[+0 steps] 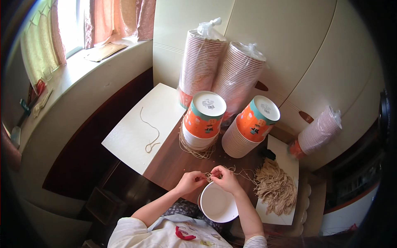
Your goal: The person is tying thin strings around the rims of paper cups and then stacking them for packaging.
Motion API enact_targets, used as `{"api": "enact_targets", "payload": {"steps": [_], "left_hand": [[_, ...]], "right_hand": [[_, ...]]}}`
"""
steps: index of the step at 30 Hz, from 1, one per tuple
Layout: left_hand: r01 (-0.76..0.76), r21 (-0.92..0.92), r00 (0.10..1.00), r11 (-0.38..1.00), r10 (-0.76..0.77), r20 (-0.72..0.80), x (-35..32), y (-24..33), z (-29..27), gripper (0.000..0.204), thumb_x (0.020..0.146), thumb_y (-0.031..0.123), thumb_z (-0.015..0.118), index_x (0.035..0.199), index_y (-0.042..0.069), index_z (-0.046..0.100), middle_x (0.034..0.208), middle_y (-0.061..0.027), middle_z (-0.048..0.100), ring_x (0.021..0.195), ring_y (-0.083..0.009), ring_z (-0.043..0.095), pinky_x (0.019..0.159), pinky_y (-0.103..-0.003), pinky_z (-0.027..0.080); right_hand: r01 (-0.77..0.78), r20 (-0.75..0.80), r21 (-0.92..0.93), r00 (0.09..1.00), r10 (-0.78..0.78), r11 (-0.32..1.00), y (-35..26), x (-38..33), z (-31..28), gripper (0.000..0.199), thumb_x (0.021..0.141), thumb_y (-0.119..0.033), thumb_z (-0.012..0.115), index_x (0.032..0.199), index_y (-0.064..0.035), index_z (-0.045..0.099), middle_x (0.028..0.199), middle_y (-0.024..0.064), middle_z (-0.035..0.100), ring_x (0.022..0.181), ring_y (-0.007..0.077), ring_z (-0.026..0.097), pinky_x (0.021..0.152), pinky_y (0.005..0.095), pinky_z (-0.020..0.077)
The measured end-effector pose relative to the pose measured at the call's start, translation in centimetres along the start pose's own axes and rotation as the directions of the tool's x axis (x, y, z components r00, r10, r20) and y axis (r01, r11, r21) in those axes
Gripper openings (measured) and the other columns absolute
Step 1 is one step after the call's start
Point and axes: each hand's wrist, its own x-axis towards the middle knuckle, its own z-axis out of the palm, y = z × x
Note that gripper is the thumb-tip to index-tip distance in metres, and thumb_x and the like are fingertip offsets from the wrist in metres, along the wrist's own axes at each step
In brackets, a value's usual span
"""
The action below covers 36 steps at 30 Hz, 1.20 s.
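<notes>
Beige string (208, 175) is pinched between the fingertips of my left hand (192, 182) and my right hand (224, 179), which are close together. Both hands are closed. Just below them, at the table's near edge, a white paper bucket (218, 203) faces me with its open mouth. From my right hand a loose strand trails right toward a shaggy bundle of beige strings (274, 187). Farther off stand two upside-down stacks of paper buckets, the left stack (205, 118) and the right stack (252, 126), each topped in orange and teal. Coiled string (201, 152) rings the left stack's base.
Two tall plastic-wrapped bucket stacks (202, 62) (241, 74) rise at the back against pale cabinet doors (281, 37). Another wrapped stack (317, 131) leans at the right. One string (156, 132) lies on the white board (132, 128) at left. A curtained window sill (78, 76) is beyond.
</notes>
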Motion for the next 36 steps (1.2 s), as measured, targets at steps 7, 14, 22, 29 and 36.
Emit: {"api": "enact_targets", "payload": {"steps": [7, 14, 22, 29, 36], "left_hand": [[0.134, -0.426, 0.985, 0.895, -0.166, -0.038, 0.0, 0.6, 0.6, 0.011, 0.081, 0.005, 0.058, 0.090, -0.001, 0.061, 0.083, -0.0056, 0.063, 0.075, -0.0092, 0.059, 0.069, -0.022, 0.048], [0.168, -0.708, 0.980, 0.686, -0.192, 0.047, 0.1, 0.5, 0.6, 0.012, 0.083, 0.005, 0.058, 0.092, -0.002, 0.057, 0.088, -0.0065, 0.062, 0.080, -0.0109, 0.058, 0.072, -0.023, 0.048], [0.129, -0.855, 0.966, 0.502, -0.260, -0.007, 0.0, 0.0, 1.8, 0.010, 0.078, 0.001, 0.062, 0.087, 0.002, 0.056, 0.082, -0.0054, 0.061, 0.073, -0.0106, 0.059, 0.063, -0.020, 0.048], [0.094, -0.869, 0.948, 0.486, -0.309, -0.071, 0.0, 0.9, 2.1, 0.009, 0.078, -0.002, 0.060, 0.085, 0.002, 0.054, 0.082, -0.0046, 0.059, 0.077, -0.0116, 0.058, 0.070, -0.023, 0.048], [0.071, -0.906, 0.959, 0.417, -0.278, -0.053, 0.1, 0.3, 2.3, 0.012, 0.078, -0.002, 0.060, 0.084, 0.003, 0.052, 0.082, -0.0046, 0.058, 0.077, -0.0121, 0.058, 0.071, -0.024, 0.048]], "right_hand": [[-0.014, 0.002, 0.061, 1.000, 0.014, 0.998, 0.1, 0.1, 0.0, 0.019, 0.073, -0.005, 0.064, 0.089, -0.0026, 0.055, 0.080, 0.0035, 0.061, 0.074, 0.0099, 0.060, 0.068, 0.0245, 0.0486], [-0.009, -0.001, 0.077, 1.000, 0.009, 0.997, 0.2, 0.1, 0.1, 0.020, 0.073, -0.005, 0.064, 0.090, -0.0018, 0.055, 0.080, 0.0042, 0.061, 0.074, 0.0103, 0.060, 0.067, 0.0247, 0.0489], [0.016, -0.001, 0.043, 1.000, -0.016, 0.999, 0.4, 0.3, 0.3, 0.021, 0.072, -0.006, 0.065, 0.091, -0.0028, 0.055, 0.078, 0.0054, 0.062, 0.072, 0.0127, 0.061, 0.065, 0.0267, 0.0490], [0.020, -0.010, 0.033, 1.000, -0.019, 0.999, 0.1, 0.3, 0.3, 0.020, 0.073, -0.007, 0.064, 0.090, -0.0031, 0.055, 0.078, 0.0059, 0.062, 0.072, 0.0137, 0.062, 0.065, 0.0272, 0.0492], [0.011, -0.011, 0.033, 1.000, -0.010, 0.999, 0.3, 0.3, 0.1, 0.017, 0.073, -0.005, 0.064, 0.089, -0.0019, 0.056, 0.080, 0.0052, 0.062, 0.075, 0.0117, 0.061, 0.067, 0.0256, 0.0496]]}}
